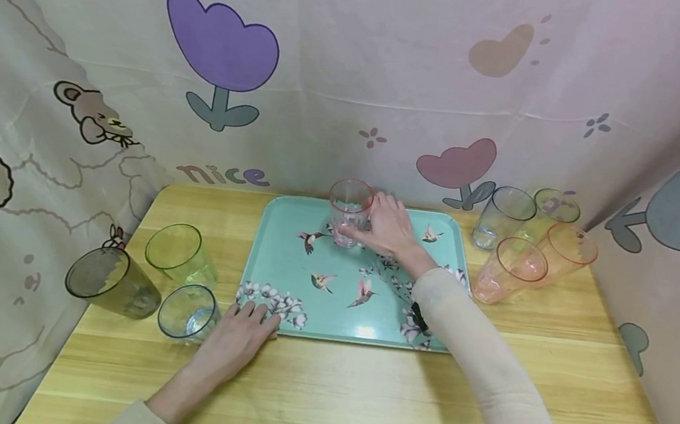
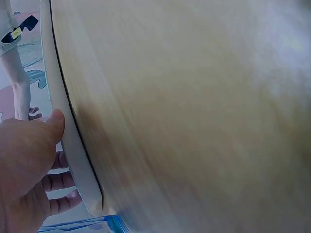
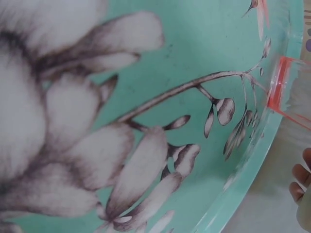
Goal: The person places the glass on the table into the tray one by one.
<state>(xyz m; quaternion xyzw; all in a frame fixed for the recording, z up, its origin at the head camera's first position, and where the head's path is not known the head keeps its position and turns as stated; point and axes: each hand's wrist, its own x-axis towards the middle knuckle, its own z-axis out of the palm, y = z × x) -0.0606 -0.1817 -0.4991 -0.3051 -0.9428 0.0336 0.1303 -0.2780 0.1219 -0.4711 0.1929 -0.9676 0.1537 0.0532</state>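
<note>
A teal tray point(image 1: 285, 233) with birds and flowers lies on the wooden table point(image 1: 354, 400). A clear cup with a pink rim point(image 1: 349, 212) stands upright at the tray's far middle. My right hand point(image 1: 386, 229) grips this cup from its right side. My left hand point(image 1: 240, 335) rests flat on the table, fingers straight and touching the tray's near left corner. In the left wrist view the left hand point(image 2: 29, 165) lies against the tray's pale rim point(image 2: 73, 145). The right wrist view shows the tray's flower print point(image 3: 121, 145) and the cup's pink rim point(image 3: 277, 90).
Left of the tray stand a green cup point(image 1: 179, 255), a dark grey cup point(image 1: 108, 282) and a clear bluish cup point(image 1: 188, 312). At the back right stand several cups: bluish point(image 1: 503, 218), green point(image 1: 553, 211), pink point(image 1: 513, 270), orange point(image 1: 567, 252). Patterned curtains enclose the table.
</note>
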